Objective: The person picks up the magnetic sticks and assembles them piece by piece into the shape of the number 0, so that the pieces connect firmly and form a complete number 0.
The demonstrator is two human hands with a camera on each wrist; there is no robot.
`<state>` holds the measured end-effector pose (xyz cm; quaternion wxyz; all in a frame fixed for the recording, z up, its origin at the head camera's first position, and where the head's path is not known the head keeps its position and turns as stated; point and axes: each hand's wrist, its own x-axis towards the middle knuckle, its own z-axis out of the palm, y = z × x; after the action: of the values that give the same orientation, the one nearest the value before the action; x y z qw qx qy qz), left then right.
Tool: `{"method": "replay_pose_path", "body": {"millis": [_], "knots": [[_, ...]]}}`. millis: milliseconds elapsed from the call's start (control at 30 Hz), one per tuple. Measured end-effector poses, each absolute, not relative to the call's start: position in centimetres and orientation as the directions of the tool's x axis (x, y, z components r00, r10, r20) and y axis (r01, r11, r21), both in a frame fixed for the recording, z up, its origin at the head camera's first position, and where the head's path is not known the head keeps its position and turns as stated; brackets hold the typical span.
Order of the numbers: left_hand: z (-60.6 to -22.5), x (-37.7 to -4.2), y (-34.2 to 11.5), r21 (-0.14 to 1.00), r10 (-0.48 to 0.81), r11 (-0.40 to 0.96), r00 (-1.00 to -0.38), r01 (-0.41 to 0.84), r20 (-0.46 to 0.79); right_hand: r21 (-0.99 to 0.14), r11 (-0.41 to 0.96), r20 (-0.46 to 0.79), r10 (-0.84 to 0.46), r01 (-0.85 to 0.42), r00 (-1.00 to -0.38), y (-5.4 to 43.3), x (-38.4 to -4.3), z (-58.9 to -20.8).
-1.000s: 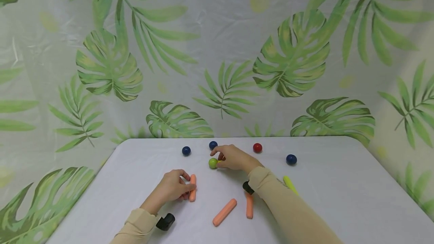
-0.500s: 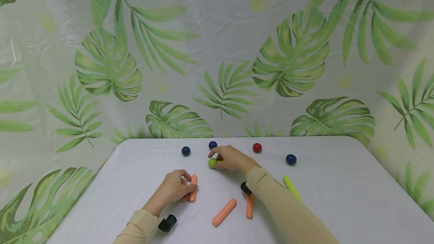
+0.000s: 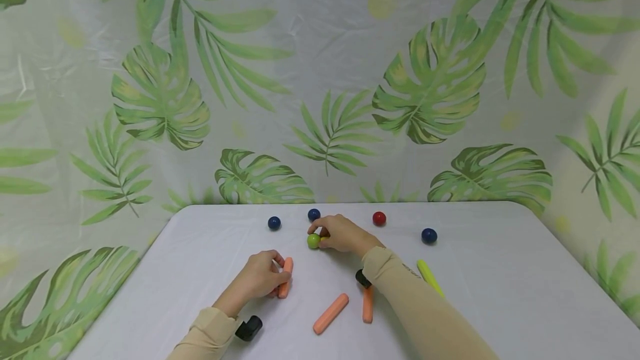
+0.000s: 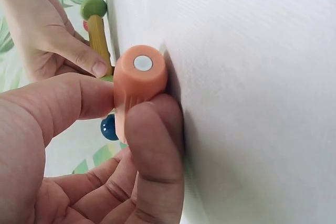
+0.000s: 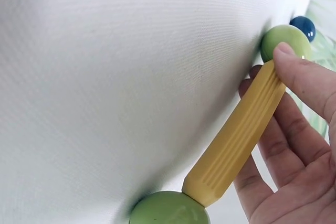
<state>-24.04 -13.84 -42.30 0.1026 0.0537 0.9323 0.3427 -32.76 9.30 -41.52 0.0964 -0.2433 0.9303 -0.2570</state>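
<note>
My left hand pinches an orange magnetic rod between thumb and fingers, low over the white table. In the left wrist view, a round silvery disc shows in the rod's end. My right hand holds a yellow magnetic rod farther back, the thumb lying where the rod meets a green ball. A second green ball touches the rod's other end. From the head view, one green ball is plain, while the hand hides most of the yellow rod.
Two loose orange rods, one straight and one partly under the right wrist, lie near the front. A lime-yellow rod lies beside the right sleeve. Along the back sit a red ball and blue balls.
The left hand has shifted slightly right, and the top of its orange rod now leans a little to the right. The right hand stays almost in place at the green ball.
</note>
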Motion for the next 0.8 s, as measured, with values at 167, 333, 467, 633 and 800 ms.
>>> {"method": "replay_pose_path", "body": {"millis": [167,333,467,633,800], "knots": [[-42.4,-24.1,-13.6,0.649,0.18,0.76,-0.971,0.037,-0.156,-0.528,0.747,-0.049,-0.503,-0.405,-0.863,9.3,-32.7,-41.6],[-42.5,-24.1,-13.2,0.657,0.187,0.753,-0.969,0.037,-0.159,-0.527,0.746,-0.046,-0.503,-0.407,-0.863,9.3,-32.7,-41.7],[-42.5,-24.2,-12.9,0.661,0.198,0.749,-0.967,0.043,-0.162,-0.526,0.746,-0.043,-0.504,-0.41,-0.862,9.2,-32.7,-41.7],[-42.6,-24.2,-12.7,0.668,0.219,0.742,-0.963,0.061,-0.156,-0.527,0.741,-0.039,-0.51,-0.416,-0.859,8.7,-32.8,-41.6],[-42.6,-24.3,-12.6,0.675,0.23,0.735,-0.961,0.067,-0.156,-0.526,0.743,-0.037,-0.506,-0.414,-0.862,8.6,-32.7,-41.5]]}}
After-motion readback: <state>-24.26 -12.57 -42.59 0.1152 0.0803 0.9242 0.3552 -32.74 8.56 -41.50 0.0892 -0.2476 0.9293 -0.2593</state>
